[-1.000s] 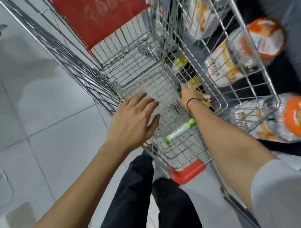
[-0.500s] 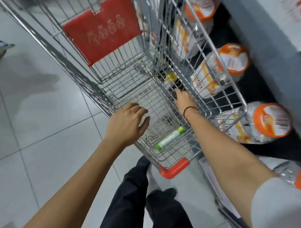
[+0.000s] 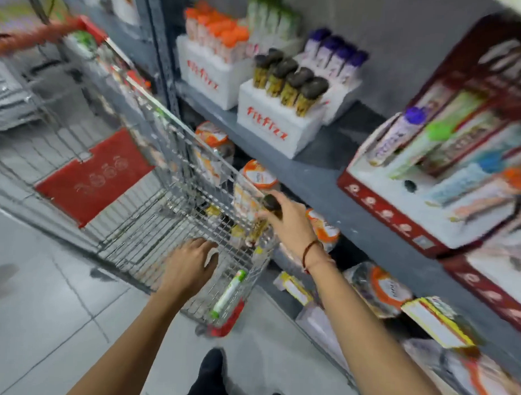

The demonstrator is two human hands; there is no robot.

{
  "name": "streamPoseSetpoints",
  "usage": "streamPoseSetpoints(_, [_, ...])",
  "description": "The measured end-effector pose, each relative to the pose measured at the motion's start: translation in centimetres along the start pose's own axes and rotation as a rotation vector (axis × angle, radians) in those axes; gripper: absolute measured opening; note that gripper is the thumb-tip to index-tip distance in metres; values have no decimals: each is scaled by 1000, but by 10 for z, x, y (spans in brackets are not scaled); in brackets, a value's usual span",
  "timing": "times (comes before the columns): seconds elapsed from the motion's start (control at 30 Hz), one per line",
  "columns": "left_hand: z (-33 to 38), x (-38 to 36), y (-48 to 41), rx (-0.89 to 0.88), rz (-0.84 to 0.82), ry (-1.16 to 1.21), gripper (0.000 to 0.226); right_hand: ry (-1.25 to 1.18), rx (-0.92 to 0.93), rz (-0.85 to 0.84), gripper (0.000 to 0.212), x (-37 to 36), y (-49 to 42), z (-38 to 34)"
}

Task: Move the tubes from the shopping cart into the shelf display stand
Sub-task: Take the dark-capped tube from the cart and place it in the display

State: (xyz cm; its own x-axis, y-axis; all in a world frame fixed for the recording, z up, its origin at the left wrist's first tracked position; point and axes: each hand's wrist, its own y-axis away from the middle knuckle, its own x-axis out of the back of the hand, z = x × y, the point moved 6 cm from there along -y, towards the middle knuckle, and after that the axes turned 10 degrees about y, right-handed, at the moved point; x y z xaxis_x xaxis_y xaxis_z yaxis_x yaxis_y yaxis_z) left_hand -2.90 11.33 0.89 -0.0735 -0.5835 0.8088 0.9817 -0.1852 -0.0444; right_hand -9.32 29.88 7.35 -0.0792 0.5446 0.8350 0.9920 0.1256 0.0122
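My right hand (image 3: 290,225) grips a yellow tube with a dark cap (image 3: 270,204), lifted just above the cart's right rim. My left hand (image 3: 189,267) rests on the near rim of the wire shopping cart (image 3: 153,199), fingers curled over the wire. A white tube with green ends (image 3: 229,293) lies on the cart floor near the front corner. More yellow tubes (image 3: 237,230) lie deeper in the cart, blurred. On the grey shelf stands a white foam display stand (image 3: 270,129) holding several dark-capped yellow tubes (image 3: 289,87).
Behind it stands another white stand (image 3: 204,77) with orange-capped tubes and one with purple-capped tubes (image 3: 335,58). A red-edged display box (image 3: 400,220) of lying tubes sits at the right. Orange-lidded jars (image 3: 257,176) fill the lower shelf. Grey tiled floor (image 3: 42,322) lies left.
My right hand has risen out of the cart basket with a dark-capped yellow tube in it. My view has swung up to the shelf. The left hand stays on the rim.
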Motion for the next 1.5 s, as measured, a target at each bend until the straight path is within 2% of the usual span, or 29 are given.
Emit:
streamPoseSetpoints(0.3, [162,-21,-62,-430,-76,70,15,114,-87,238,42,141,87,27])
streamPoseSetpoints(0.37, [193,-29,-67,-525,-74,50,20,147,-126,309,40,167,103,35])
streamPoseSetpoints(0.67, [271,-70,-70,-726,-128,60,24,280,-326,526,42,244,155,72])
streamPoseSetpoints(0.87, [277,-88,-68,-783,-166,37,27,289,-381,599,47,270,166,81])
streamPoseSetpoints(1.0, [270,-97,-67,-779,-227,-60,52,294,-377,607,40,278,162,79])
streamPoseSetpoints(1.07, [267,-100,-67,-801,-246,-91,55,285,-361,604,35,281,158,78])
streamPoseSetpoints(1.33, [253,-95,-79,-842,-249,-127,58,272,-271,511,27,290,127,68])
streamPoseSetpoints(1.5, [240,-94,-87,-860,-228,-149,53,313,-235,429,32,291,101,64])
